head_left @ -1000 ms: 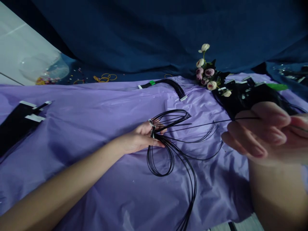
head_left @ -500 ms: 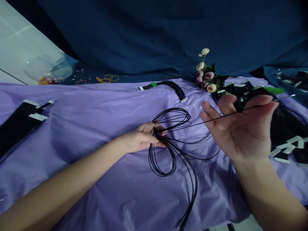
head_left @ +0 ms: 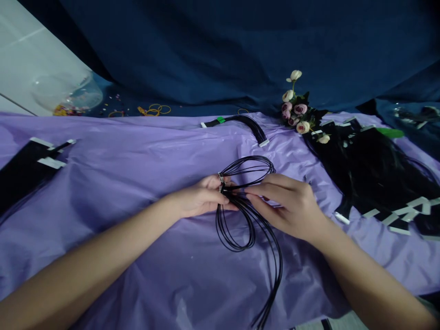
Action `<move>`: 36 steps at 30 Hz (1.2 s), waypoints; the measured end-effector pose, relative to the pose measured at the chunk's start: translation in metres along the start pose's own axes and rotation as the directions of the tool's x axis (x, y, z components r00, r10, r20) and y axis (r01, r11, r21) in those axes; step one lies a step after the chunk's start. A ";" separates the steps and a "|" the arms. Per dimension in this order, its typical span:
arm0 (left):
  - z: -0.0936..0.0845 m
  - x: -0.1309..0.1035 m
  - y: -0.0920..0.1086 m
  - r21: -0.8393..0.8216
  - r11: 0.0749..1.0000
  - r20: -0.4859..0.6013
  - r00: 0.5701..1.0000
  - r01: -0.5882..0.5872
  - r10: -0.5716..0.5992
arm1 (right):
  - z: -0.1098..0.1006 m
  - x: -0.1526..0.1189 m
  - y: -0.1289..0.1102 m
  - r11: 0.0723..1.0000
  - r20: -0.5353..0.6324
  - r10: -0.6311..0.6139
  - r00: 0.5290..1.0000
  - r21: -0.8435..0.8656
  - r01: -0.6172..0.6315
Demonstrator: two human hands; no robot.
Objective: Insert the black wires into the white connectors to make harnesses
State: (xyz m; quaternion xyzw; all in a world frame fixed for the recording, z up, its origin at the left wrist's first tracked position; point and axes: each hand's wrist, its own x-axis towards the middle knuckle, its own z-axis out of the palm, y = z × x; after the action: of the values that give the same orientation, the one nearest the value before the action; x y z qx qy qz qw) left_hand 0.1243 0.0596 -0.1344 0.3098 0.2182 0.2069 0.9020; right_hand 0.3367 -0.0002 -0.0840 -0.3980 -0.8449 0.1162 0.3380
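Over the middle of the purple sheet, my left hand (head_left: 202,197) grips a black wire harness (head_left: 237,245) by its small pale connectors (head_left: 220,178). Thin wires loop above and below the fingers, and a longer bunch hangs down toward the front edge. My right hand (head_left: 285,201) is beside the connectors on the right, with thumb and fingertips pinched together among the wires. What exactly lies between those fingertips is too small to make out; wires pass right at them.
A purple sheet (head_left: 144,151) covers the table. Black cables with white connectors lie in piles at left (head_left: 24,172) and right (head_left: 374,169). A short cable (head_left: 252,126) lies at the back near artificial flowers (head_left: 299,110). Rubber bands (head_left: 156,110) and a clear tub (head_left: 82,98) are behind.
My right hand has come from the far right, where it stretched a single wire, back to the left hand, and its fingers have closed. My left hand keeps its grip almost in place.
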 end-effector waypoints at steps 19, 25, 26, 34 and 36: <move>-0.001 -0.002 0.003 0.094 0.989 0.149 0.981 0.113 -0.126 | 0.017 0.016 0.026 0.980 0.034 0.117 0.993 -0.168 -0.110; 0.001 -0.003 0.004 0.115 0.988 0.144 0.982 0.107 -0.123 | 0.017 0.016 0.028 0.986 0.040 0.115 0.993 -0.123 -0.110; 0.001 -0.003 0.004 0.112 0.988 0.146 0.981 0.109 -0.125 | 0.017 0.015 0.029 0.987 0.040 0.116 0.992 -0.114 -0.111; 0.001 -0.002 0.003 0.092 0.992 0.160 0.982 0.082 -0.096 | 0.017 0.015 0.024 0.984 0.024 0.091 0.996 -0.156 -0.086; 0.002 -0.001 0.002 0.083 0.994 0.152 0.985 0.070 -0.082 | 0.017 0.015 0.022 0.981 0.016 0.077 0.997 -0.179 -0.073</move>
State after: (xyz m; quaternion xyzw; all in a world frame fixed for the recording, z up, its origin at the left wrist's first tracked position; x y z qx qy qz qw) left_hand 0.1235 0.0599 -0.1315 0.3511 0.1668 0.1390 0.9108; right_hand 0.3313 0.0265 -0.0999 -0.4570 -0.8400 0.0572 0.2868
